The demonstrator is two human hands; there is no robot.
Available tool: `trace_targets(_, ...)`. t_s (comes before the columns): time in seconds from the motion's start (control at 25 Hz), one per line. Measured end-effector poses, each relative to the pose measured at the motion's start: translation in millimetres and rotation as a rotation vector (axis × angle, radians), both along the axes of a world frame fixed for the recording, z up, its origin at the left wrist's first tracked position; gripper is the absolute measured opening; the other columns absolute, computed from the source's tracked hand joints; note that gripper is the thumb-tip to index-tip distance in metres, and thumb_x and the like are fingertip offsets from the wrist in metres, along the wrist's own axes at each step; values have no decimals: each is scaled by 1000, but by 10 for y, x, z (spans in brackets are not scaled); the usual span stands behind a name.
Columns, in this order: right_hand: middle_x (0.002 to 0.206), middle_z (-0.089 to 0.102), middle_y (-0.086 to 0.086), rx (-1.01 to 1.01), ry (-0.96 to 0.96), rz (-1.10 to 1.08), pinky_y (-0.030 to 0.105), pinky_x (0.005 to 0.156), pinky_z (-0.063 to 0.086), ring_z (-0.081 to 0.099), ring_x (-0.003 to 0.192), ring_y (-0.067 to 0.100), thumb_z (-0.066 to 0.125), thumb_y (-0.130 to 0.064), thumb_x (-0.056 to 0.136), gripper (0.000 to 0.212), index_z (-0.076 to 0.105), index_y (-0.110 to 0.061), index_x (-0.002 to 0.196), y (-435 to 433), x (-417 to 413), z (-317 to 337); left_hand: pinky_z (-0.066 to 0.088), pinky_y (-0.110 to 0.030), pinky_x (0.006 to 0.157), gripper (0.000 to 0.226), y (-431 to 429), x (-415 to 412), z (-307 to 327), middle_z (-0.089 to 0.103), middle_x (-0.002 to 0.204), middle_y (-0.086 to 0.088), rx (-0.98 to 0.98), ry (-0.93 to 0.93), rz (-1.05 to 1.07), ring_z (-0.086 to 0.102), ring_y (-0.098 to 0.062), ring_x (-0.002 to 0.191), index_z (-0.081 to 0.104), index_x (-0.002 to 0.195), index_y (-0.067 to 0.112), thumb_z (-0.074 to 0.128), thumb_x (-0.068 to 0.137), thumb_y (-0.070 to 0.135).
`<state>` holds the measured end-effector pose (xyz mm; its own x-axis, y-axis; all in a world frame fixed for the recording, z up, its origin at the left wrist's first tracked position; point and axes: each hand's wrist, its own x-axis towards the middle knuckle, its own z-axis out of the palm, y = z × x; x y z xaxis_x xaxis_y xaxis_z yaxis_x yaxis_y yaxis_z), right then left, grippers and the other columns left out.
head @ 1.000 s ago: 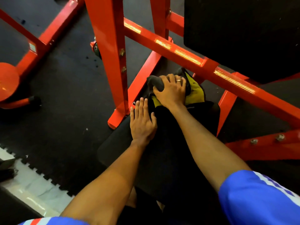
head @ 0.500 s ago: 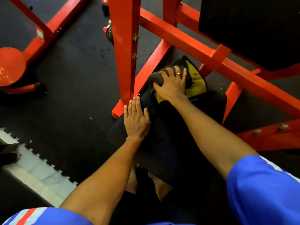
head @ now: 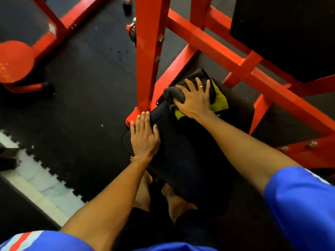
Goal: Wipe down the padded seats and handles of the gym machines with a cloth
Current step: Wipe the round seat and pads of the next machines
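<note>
A black padded seat (head: 190,156) of a red gym machine lies below me. At its far end sits a grey and yellow-green cloth (head: 220,100). My right hand (head: 194,99) presses flat on the cloth, fingers spread over it, a ring on one finger. My left hand (head: 144,136) rests flat on the seat's left edge, fingers together and straight, holding nothing. A second black pad (head: 290,33) hangs at the upper right.
A red upright post (head: 150,51) stands just beyond my left hand, and a red crossbar (head: 217,48) runs diagonally past the cloth. Another red machine (head: 16,60) sits far left on black rubber flooring. White tile (head: 36,178) borders the mat. My bare feet (head: 174,200) stand under the seat.
My view has shifted, so the seat and frame sit farther right. My right hand has kept pressing the cloth at the seat's far end; my left hand has stayed flat on the left edge.
</note>
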<state>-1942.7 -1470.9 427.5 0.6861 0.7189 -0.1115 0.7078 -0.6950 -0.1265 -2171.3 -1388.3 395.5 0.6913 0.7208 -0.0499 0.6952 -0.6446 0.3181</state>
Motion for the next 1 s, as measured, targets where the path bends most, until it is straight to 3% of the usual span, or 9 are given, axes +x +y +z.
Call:
trace_targets(0.08,140,62,0,-39,26,2,67,121,5,41,144,38,45,-66,86,60,68,-31,128,350,-236,-27,14,-47,127,63,-20,-35,-2,38,162,-7,3,-2,21,31,-23,152,34,158,15,29,102,43)
trace_targets(0.16,132,66,1,52,29,73,64,123,9,48,140,35,51,-63,84,57,71,-27,124,404,-555,-35,12,-47,127,63,-23,-121,6,36,163,-7,-2,-3,37,27,-22,153,33,159,15,27,102,43)
trace_targets(0.32,154,52,-1,197,35,224,62,125,13,37,150,29,59,-55,85,66,57,-31,146,-378,-1111,60,13,-49,127,61,-25,-297,-26,36,163,-6,16,-33,95,26,-23,154,35,158,15,30,102,41)
trace_targets(0.44,162,43,-1,161,4,320,62,124,15,30,155,28,60,-51,89,67,50,-33,152,-775,-1233,19,14,-49,127,60,-81,-244,-22,36,163,-7,25,-33,116,28,-25,153,35,158,15,32,102,38)
trace_targets(0.56,157,49,-3,166,17,239,63,123,14,38,149,30,57,-47,90,59,54,-36,148,-104,-1059,-89,12,-48,127,60,-92,-241,-28,34,164,-7,26,-43,109,26,-25,153,33,158,14,30,103,36)
trace_targets(0.68,136,64,-5,89,98,178,57,118,12,49,137,32,58,-46,90,44,66,-31,131,676,-1000,-49,11,-47,128,60,-86,-251,-35,35,163,-7,47,-66,103,27,-25,153,34,158,12,30,102,33)
trace_targets(0.8,127,67,-3,55,104,193,60,121,16,52,131,29,57,-49,88,44,69,-27,124,681,-976,-40,13,-47,128,60,-83,-267,-66,35,163,-8,43,-100,108,27,-24,154,36,157,9,31,101,30)
trace_targets(0.92,150,55,-2,173,30,249,64,122,16,42,145,30,52,-53,84,63,60,-31,142,50,-1186,2,18,-52,125,61,-24,-318,-134,35,163,-10,59,-101,61,27,-25,154,36,156,7,36,100,30)
trace_targets(1.0,162,41,-2,125,32,326,64,123,16,32,152,30,52,-53,83,70,51,-35,151,-427,-1314,57,19,-51,125,59,-26,-292,-111,39,161,-9,69,-102,61,31,-25,152,39,155,9,39,101,32)
